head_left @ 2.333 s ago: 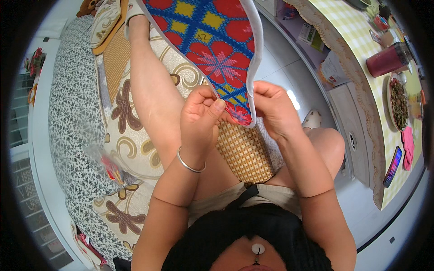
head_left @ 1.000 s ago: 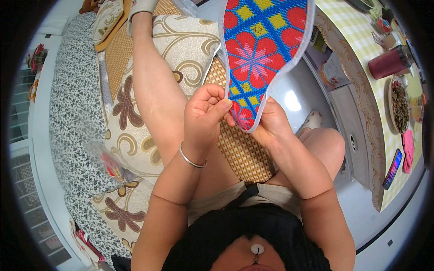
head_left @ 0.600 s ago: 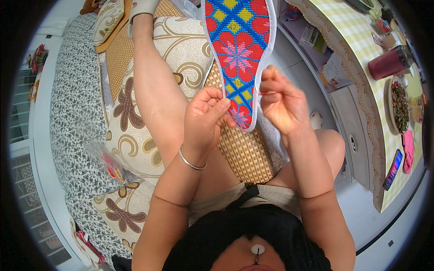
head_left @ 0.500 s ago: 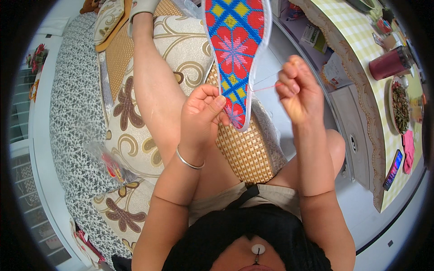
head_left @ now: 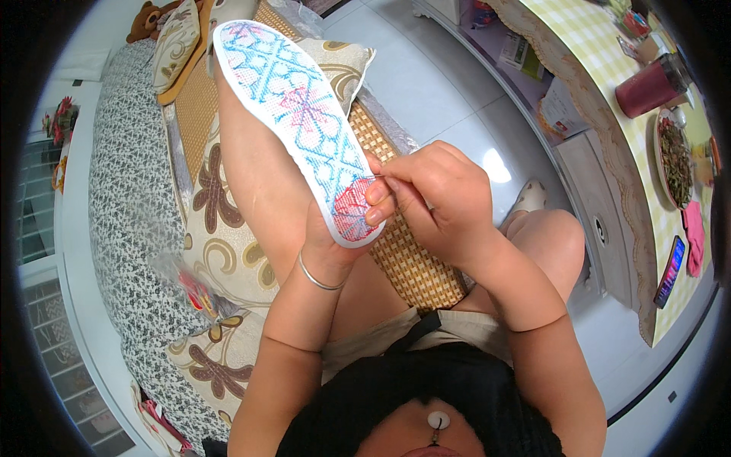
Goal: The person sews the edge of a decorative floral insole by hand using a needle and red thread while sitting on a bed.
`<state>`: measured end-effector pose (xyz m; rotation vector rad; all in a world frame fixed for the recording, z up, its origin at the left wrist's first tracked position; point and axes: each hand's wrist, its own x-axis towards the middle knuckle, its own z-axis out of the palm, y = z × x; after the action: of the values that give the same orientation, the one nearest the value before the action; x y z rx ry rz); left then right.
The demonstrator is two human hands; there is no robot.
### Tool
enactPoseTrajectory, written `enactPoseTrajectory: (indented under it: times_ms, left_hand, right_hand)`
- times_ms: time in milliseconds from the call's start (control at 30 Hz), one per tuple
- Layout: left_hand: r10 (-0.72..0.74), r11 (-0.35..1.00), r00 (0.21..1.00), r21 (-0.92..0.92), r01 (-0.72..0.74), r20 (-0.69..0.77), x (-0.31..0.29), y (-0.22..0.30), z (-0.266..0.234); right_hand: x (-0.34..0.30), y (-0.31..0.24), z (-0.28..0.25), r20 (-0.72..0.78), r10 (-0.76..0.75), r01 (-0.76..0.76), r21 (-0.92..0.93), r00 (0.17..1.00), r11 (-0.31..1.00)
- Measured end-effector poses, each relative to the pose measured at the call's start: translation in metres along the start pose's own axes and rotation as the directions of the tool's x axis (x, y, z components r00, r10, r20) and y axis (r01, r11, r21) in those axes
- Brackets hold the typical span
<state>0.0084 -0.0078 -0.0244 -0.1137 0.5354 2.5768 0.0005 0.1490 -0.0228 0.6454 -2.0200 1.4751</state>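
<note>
The embroidered shoe insole slants up and to the left, its white underside with blue, pink and red stitch lines facing me. My left hand is closed round the heel end, palm behind it and fingertips over the right edge. At that edge my right hand pinches a thin needle between thumb and forefinger, close to the left fingertips. Little of the needle shows, and I cannot make out the thread.
Under my legs lie a woven mat and patterned cushions. A plastic bag rests on the left. To the right, a table with a checkered cloth holds a dark red cup, a plate of food and a phone.
The insole has turned from its colourful face to its underside and tilted left. My right hand has come from the right, where it drew a red thread, in to the insole's edge.
</note>
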Motion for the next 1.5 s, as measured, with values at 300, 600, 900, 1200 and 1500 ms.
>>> enactPoseTrajectory:
  times_ms: [300,600,900,1200,1500]
  left_hand:
    - [0.007,1.000,0.999,0.020,-0.006,-0.044,-0.002,-0.002,0.000]
    - [0.059,0.991,0.995,0.121,-0.049,-0.082,-0.005,-0.004,0.003]
    - [0.243,0.826,0.960,0.548,-0.132,-0.136,-0.007,0.003,0.004]
    - [0.294,0.778,0.940,0.616,-0.128,-0.175,-0.010,0.006,0.002]
    - [0.422,0.597,0.891,0.791,-0.135,-0.166,-0.011,0.005,0.005]
  right_hand:
    - [-0.002,-0.001,0.002,0.000,-0.021,0.021,-0.024,1.000,0.999]
    - [-0.001,-0.004,-0.002,0.046,0.013,-0.012,-0.020,0.999,1.000]
    - [-0.003,0.011,0.002,0.317,0.534,-0.618,0.487,0.784,0.617]
    - [-0.012,0.027,0.010,0.519,0.587,-0.725,0.664,0.622,0.181]
    - [0.005,0.010,0.005,0.059,-0.117,0.124,-0.131,0.991,0.984]
